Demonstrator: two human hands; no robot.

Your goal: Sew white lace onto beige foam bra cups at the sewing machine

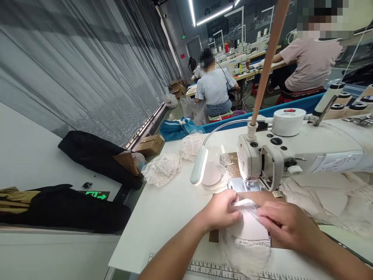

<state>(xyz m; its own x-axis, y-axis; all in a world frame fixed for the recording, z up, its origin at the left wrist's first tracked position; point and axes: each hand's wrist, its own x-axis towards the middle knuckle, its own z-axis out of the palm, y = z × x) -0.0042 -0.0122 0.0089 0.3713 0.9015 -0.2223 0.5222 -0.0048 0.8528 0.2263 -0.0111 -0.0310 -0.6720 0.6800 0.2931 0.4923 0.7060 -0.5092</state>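
Bare forearms point(179, 245), then lace-trimmed fabric point(252, 226) between left fingers point(230, 195) and right fingers point(269, 212), upper edge in both pinching grips.

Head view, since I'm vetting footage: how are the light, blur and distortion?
Head view: the ceiling lights blow out to white; the left hand and right hand look fairly sharp, the cloth between them pale with faint detail. Head view: mosaic blocks hide two heads; the curtain leans, looking stretched.

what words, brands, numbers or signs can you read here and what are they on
"YING": dark grey back wall
"JUKI", slightly blurred: white far sewing machine
"6", "7": black-marked ruler scale
Arrow: green-lit rectangular sign
Too small or blurred: white paper label; white round canister
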